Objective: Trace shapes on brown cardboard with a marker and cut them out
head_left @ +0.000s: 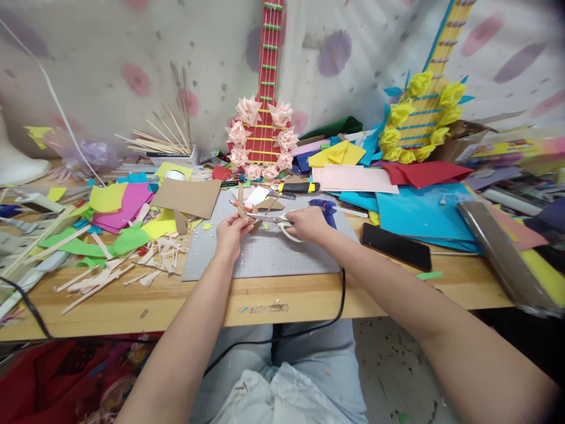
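Above the grey cutting mat [265, 262], my left hand [230, 234] pinches a narrow brown piece of cardboard [241, 203] that sticks up from the fingertips. My right hand [306, 224] grips a pair of scissors [289, 231] by its white handles. Its metal blades point left and reach the cardboard at my left fingertips; whether they are apart is too small to tell. Beyond my hands lie a brown offcut [270, 204] and a yellow-and-black utility knife [300, 187]. A blue glue gun [327, 211] rests just past my right hand.
Paper scraps [165, 253] and a brown cardboard sheet [188, 197] lie left. A black phone [395, 246] and blue sheets [424, 215] lie right. A red paper guitar [265, 138] and a yellow one [419, 121] stand behind. A black cable [343, 294] hangs over the table's front edge.
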The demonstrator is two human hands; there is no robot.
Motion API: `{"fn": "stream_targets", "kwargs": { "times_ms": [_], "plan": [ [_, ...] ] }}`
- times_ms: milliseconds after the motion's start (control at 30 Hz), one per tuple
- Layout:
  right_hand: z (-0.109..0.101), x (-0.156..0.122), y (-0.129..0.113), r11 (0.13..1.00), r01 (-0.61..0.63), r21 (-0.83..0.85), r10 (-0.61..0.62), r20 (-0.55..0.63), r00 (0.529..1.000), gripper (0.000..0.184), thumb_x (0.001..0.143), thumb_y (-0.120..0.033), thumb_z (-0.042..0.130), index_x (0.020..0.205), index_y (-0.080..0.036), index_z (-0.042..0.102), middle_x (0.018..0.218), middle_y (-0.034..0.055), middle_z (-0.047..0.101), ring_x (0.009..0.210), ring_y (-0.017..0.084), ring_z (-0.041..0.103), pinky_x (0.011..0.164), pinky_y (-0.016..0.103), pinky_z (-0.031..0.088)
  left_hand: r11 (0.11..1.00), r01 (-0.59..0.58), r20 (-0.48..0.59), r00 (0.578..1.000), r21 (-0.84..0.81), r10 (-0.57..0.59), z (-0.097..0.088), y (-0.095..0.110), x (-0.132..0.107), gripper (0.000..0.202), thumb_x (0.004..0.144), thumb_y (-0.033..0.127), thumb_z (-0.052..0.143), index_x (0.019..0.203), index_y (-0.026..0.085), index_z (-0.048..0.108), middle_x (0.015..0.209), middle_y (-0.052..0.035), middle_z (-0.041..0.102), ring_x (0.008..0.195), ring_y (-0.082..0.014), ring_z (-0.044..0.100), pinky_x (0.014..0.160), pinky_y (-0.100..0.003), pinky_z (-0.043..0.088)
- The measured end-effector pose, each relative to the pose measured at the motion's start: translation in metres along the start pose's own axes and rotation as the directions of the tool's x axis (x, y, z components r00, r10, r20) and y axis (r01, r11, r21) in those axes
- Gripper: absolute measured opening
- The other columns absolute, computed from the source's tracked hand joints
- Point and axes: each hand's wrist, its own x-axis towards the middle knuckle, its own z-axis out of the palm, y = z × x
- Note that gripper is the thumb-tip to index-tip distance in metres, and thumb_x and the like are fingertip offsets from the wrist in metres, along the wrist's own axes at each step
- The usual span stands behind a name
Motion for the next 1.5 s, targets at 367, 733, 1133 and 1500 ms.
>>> {"fn": "stream_targets", "kwargs": {
  "times_ms": [367, 733, 1133, 1500],
  "plan": [
    [-0.002, -0.001, -0.004, 0.998, -0.018, 0.054, 0.016, 0.03, 0.999, 0.046, 0.081, -0.053, 0.036, 0.092, -0.018, 0.063, 0.091, 0.0099, 0.068, 0.081, 0.021, 0.061, 0.063, 0.026, 0.034, 0.997, 0.036, -0.034, 0.999, -0.062, -0.038, 0.002, 0.002, 0.001, 0.009, 0.065, 0.003, 0.059, 0.071, 0.009, 0.061, 0.071, -0.005, 0.067, 0.066, -0.013, 0.066, 0.064, -0.023, 0.054],
    [-0.009, 0.002, -0.009, 1.0, -0.008, 0.0, 0.008, 0.033, 0.999, 0.039, 0.079, -0.046, 0.041, 0.092, -0.018, 0.064, 0.091, 0.0108, 0.068, 0.082, 0.022, 0.062, 0.064, 0.027, 0.035, 0.997, 0.008, 0.004, 1.0, -0.078, -0.008, 0.0, -0.002, 0.002, 0.012, 0.064, 0.003, 0.061, 0.074, 0.008, 0.064, 0.071, -0.0055, 0.068, 0.068, -0.0139, 0.066, 0.063, -0.021, 0.053],
    [0.0, -0.001, -0.01, 0.997, -0.063, 0.043, 0.061, 0.052, 0.997, 0.045, 0.082, -0.052, 0.035, 0.093, -0.02, 0.064, 0.089, 0.0092, 0.069, 0.083, 0.022, 0.062, 0.063, 0.027, 0.034, 0.999, 0.008, -0.01, 1.0, -0.048, -0.009, 0.002, -0.003, 0.001, 0.014, 0.062, 0.003, 0.062, 0.075, 0.009, 0.064, 0.076, -0.0069, 0.069, 0.072, -0.0159, 0.067, 0.069, -0.026, 0.053],
    [-0.003, -0.001, -0.017, 0.996, -0.079, 0.042, 0.076, 0.07, 0.995, 0.042, 0.08, -0.05, 0.038, 0.093, -0.019, 0.064, 0.089, 0.0112, 0.068, 0.085, 0.023, 0.062, 0.066, 0.028, 0.036, 0.998, -0.003, -0.006, 1.0, -0.059, 0.003, 0.001, -0.004, 0.002, 0.012, 0.062, 0.004, 0.062, 0.072, 0.01, 0.063, 0.073, -0.0055, 0.068, 0.07, -0.0141, 0.066, 0.066, -0.023, 0.052]
  ]
}}
